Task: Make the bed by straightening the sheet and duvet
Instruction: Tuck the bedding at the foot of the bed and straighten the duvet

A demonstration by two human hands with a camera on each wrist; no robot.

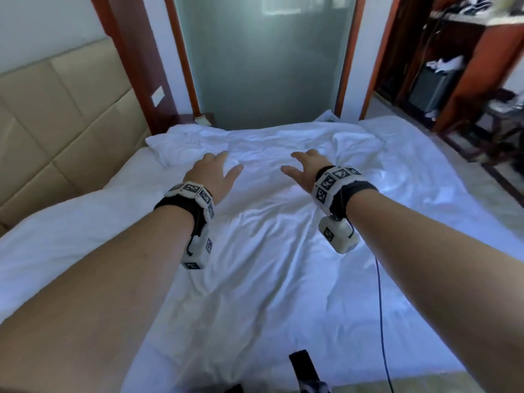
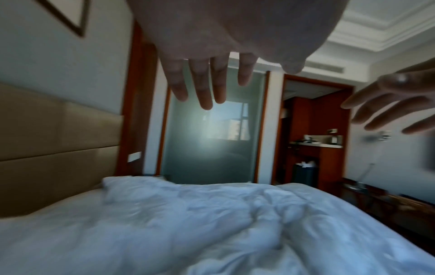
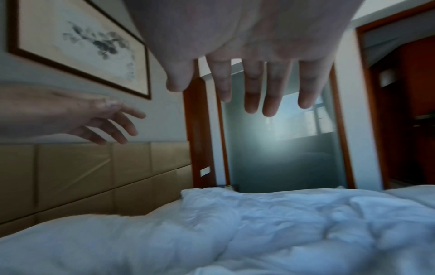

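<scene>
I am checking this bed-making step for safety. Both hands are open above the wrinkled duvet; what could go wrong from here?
1. The left hand and right hand reach far across; sweeping the duvet from here may push wrinkles into the bunched far edge instead of flattening them.
2. The dangling cable near the right forearm could snag on the bedding.

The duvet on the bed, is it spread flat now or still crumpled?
Still crumpled: the duvet is bunched in wrinkled folds at the far side, beyond both hands.
</scene>
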